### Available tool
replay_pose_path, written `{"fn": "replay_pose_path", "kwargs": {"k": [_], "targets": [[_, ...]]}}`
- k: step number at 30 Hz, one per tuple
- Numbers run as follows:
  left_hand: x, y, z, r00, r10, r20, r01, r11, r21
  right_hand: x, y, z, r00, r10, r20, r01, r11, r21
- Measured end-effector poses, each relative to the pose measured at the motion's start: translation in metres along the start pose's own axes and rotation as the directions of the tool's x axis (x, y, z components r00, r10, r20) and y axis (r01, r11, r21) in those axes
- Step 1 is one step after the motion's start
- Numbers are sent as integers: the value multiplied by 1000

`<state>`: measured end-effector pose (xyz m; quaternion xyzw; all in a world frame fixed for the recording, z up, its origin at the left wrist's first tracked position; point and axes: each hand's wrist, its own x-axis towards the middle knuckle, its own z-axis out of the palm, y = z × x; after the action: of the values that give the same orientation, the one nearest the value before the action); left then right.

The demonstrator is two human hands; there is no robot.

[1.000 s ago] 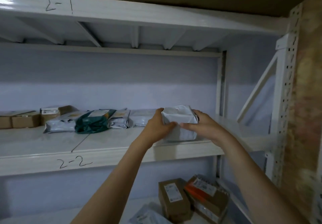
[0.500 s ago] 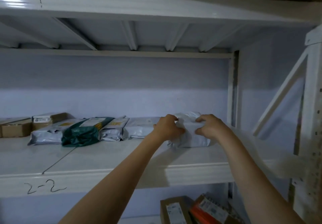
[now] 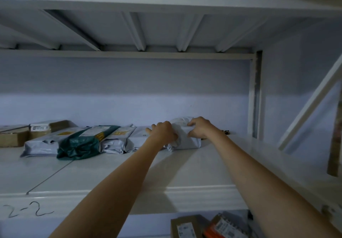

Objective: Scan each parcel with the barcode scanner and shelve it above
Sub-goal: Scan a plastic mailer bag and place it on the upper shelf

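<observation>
Parcel storeroom: numbered shelf, parcels

Both hands, left hand and right hand, grip a white poly-bag parcel lying on the shelf; it touches the row of parcels.

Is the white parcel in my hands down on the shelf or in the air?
Down: the white parcel rests on the shelf, both hands gripping it.

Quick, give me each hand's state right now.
Left hand: fingers curled on the white parcel on the shelf.
Right hand: pinching the same parcel's top.
</observation>
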<state>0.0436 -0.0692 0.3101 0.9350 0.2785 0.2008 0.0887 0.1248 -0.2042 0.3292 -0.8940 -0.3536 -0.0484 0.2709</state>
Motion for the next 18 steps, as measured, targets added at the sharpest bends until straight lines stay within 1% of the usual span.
{"fn": "replay_pose_path", "kwargs": {"k": [4,8,11,14,18], "targets": [[11,1,11,997,-68,-38,69,997,25,18,3,12,999,18,-39,-17,1000,18],[23,-3,22,993,-114,-30,112,992,-62,27,16,18,997,-4,-75,7,999,41],[26,-5,24,992,-126,-27,124,991,-58,27,24,23,994,-8,-111,15,998,64],[22,-7,24,992,-118,-35,116,992,-53,22,21,30,992,26,-127,-21,999,40],[4,-10,12,992,-119,-46,111,983,-146,6,10,27,985,78,-156,-79,997,2]]}}
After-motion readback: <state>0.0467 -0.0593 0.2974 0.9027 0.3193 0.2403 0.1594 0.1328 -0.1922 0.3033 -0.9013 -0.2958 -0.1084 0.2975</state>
